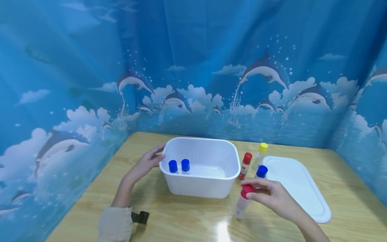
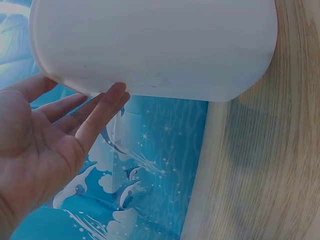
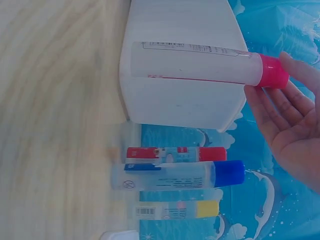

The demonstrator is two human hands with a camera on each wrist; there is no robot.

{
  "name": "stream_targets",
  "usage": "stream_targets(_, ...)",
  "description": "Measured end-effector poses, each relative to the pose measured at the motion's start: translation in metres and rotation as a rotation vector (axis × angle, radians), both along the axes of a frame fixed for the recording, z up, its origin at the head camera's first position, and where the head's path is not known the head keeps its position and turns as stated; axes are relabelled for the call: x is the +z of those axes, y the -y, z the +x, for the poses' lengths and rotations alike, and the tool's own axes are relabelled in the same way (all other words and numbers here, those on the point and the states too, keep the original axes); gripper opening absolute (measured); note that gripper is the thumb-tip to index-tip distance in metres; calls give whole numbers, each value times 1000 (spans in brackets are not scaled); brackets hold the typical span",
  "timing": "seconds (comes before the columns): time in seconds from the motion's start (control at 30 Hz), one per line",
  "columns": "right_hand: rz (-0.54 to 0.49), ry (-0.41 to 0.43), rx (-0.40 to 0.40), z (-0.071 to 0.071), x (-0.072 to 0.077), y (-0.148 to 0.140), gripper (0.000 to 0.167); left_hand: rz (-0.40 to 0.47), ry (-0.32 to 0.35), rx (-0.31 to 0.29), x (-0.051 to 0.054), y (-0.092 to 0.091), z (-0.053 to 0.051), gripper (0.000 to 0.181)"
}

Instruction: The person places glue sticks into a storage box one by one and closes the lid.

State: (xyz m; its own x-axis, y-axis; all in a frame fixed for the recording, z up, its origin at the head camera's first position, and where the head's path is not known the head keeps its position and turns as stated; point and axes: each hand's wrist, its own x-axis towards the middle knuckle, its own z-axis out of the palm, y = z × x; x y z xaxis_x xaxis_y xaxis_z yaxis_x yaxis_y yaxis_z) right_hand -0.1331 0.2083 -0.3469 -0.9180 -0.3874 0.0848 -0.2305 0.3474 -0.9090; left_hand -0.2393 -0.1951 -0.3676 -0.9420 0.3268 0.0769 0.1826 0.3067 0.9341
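A white plastic box [image 1: 199, 186] stands on the table, with two blue-capped bottles [image 1: 173, 166] upright inside at its left. My left hand [image 1: 150, 159] holds the box's left end, thumb at the rim and fingers [image 2: 102, 112] against the outer wall. To the box's right, my right hand [image 1: 272, 195] pinches the red cap of a clear glue bottle [image 1: 242, 206], held slightly tilted in front of the box. Behind that hand stand a smaller red-capped glue bottle [image 1: 245, 166], a blue-capped one [image 3: 175, 176] and a yellow-capped one [image 1: 260, 155].
A white lid [image 1: 297, 188] lies flat on the wooden table [image 1: 178, 222] at the right. A blue curtain with dolphins [image 1: 196, 84] hangs around the back and sides. A black strap piece [image 1: 140, 217] sits at my left sleeve [image 1: 115, 224].
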Motion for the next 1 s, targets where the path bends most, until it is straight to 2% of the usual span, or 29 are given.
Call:
stream_targets(0.2,-5,-54,-45,1,11,1,34,2,-12,-17,1,-1,-1,54)
stream_targets(0.4,5,-175,-43,-1,21,3,29,3,-7,-6,0,-1,0,53)
stream_targets(0.73,74,-279,-41,-6,37,7,28,23,-23,-8,-4,3,-1,52)
stream_targets(1.0,97,-289,-69,-5,49,12,31,11,-14,-8,-2,3,-1,52)
